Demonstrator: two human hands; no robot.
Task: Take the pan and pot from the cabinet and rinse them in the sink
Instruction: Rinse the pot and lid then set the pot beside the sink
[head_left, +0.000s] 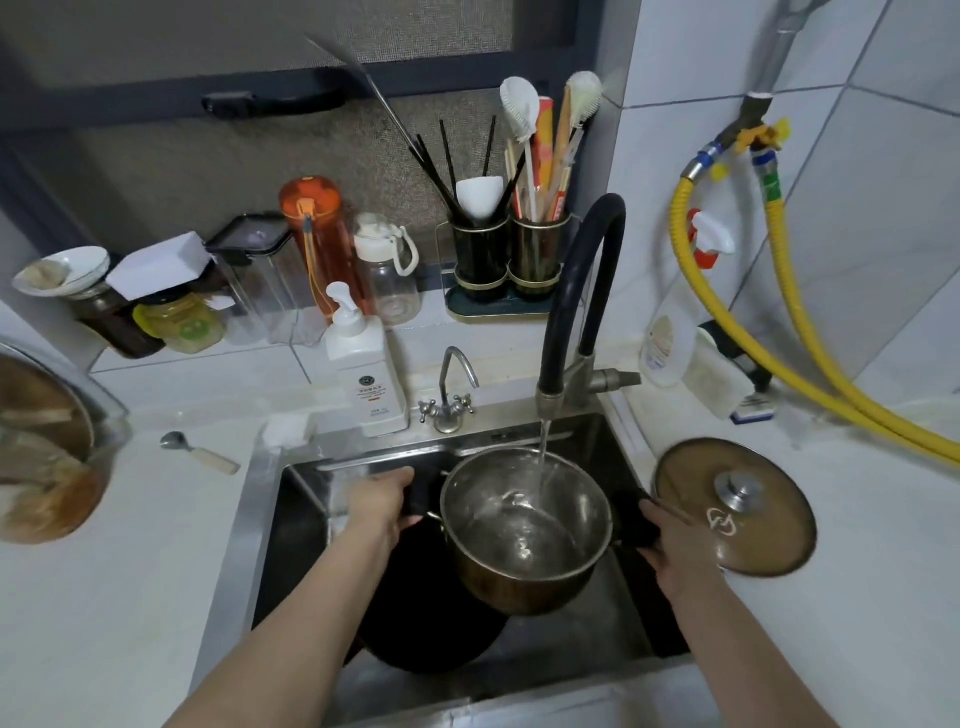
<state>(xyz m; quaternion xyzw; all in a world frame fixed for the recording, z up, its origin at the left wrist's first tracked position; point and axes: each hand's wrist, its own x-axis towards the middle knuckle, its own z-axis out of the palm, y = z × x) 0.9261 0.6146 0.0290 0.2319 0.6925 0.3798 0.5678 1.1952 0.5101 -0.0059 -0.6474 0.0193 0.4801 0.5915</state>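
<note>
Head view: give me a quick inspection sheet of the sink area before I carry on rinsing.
Surface: white counter around a steel sink.
Job's things: steel pot under the running faucet, water inside; dark pan beneath it in the sink.
Clutter: pot lid on the right counter; soap bottle, spoon, jars, utensil holder.
Hands: left hand and right hand each grip a black pot handle.
Cables: yellow hoses on the right wall.
Surroundings: tiled wall, window screen.

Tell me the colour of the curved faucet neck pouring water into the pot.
Black, on a silver metal base; the faucet neck shows clearly in the head view, above the pot.
</note>
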